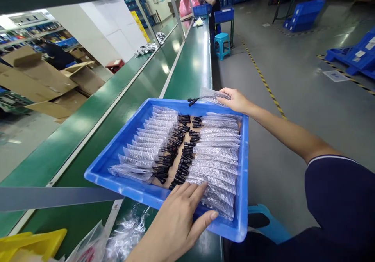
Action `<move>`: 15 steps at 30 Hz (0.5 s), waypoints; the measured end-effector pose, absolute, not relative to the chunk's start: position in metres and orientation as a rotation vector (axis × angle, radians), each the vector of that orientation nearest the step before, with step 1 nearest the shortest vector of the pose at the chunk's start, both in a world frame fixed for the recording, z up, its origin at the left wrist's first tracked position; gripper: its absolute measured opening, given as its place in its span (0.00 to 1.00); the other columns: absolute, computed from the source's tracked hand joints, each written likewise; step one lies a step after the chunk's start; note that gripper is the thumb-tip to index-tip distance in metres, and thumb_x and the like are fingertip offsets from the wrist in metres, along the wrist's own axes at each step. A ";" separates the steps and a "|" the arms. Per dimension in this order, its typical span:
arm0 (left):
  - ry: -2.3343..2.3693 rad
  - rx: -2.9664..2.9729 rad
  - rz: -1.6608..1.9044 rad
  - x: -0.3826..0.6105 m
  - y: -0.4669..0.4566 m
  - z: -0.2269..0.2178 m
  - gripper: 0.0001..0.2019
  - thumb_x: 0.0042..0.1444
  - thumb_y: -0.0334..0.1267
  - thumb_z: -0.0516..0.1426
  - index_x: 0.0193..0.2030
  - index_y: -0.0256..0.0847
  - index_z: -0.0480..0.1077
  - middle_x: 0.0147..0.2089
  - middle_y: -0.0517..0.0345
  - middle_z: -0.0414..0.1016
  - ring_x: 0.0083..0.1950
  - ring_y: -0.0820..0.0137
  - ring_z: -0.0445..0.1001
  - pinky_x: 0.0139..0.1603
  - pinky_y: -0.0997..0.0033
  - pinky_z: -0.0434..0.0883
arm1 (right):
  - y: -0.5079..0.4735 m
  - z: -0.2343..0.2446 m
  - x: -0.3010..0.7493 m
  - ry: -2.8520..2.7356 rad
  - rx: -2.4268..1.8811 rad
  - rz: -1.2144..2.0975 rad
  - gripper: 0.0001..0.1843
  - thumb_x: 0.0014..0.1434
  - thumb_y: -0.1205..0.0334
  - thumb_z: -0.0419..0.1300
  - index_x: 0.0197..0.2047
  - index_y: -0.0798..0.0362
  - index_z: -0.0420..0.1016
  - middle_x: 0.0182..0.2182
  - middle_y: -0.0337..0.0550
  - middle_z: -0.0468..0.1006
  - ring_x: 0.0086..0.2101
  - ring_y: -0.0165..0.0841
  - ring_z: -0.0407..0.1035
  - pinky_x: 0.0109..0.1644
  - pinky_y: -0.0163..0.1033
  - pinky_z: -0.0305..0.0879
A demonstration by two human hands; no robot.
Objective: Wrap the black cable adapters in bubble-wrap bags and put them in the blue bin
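A blue plastic tray [117, 145] rests on the green bench, holding two rows of bubble-wrap sleeves [215, 156] with black cable connectors [181, 164] poking out towards the middle. Brown cardboard [179, 149] lines its floor. My right hand [234, 100] grips one bubble-wrap sleeve [212, 95] above the tray's far right rim; black connectors hang from its left end. At the near side, my left hand [183, 215] reaches over the rim with fingers stretched out, resting at the nearest sleeves of the right row. Nothing shows in its grasp.
The green bench [190, 70] runs away ahead, with a metal frame [175, 10] along it. Clear plastic bags [125, 234] and a yellow bin [38, 242] lie at the near left. Farther off are a co-worker [213, 4], a blue stool [222, 45] and cardboard boxes [43, 74].
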State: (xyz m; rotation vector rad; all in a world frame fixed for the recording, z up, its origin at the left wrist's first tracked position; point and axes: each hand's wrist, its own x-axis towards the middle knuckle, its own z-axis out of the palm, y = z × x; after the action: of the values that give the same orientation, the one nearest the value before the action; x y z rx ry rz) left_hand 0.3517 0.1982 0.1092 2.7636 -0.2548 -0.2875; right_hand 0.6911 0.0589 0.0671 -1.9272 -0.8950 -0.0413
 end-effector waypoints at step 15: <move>-0.371 2.777 -0.396 0.386 0.192 0.109 0.28 0.62 0.60 0.44 0.42 0.38 0.72 0.63 0.41 0.63 0.65 0.47 0.58 0.62 0.40 0.60 | 0.060 0.064 0.693 -0.903 -1.920 -0.040 0.14 0.56 0.57 0.59 0.42 0.56 0.76 0.36 0.43 0.79 0.36 0.37 0.71 0.41 0.40 0.65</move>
State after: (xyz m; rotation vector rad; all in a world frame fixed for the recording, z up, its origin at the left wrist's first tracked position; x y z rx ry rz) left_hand 0.3862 0.1923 0.1094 2.7768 -0.3714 -0.3958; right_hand 0.6931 0.0602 0.0639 -1.9196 -0.9030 -0.0400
